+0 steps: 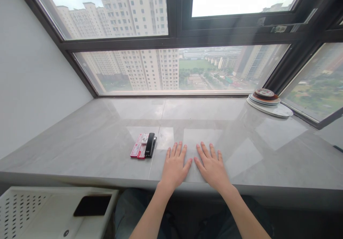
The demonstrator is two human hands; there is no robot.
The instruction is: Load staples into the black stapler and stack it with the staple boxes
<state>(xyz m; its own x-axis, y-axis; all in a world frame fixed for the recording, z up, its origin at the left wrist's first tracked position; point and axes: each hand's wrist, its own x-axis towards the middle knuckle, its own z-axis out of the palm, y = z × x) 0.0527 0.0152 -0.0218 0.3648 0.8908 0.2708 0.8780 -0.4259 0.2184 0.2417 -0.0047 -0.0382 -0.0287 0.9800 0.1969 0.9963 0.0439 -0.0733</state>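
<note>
My left hand (175, 165) lies flat on the grey marbled sill (107, 138) near its front edge, fingers spread and holding nothing. Beside it, thumbs almost meeting, my right hand (211, 165) rests palm down in the same way, also without anything in it. To the left of my left hand, and apart from it, is a black stapler (150, 145). Against the stapler's left side sit several small red and white boxes (136, 150), which look like staple packs.
At the back right corner, a stack of plates (264, 97) stands by the dark window frame (171, 44). Below the sill on the left is a white perforated cart or tray (59, 199) with a black phone-like slab (92, 205) on it. A white wall (34, 78) bounds the left side.
</note>
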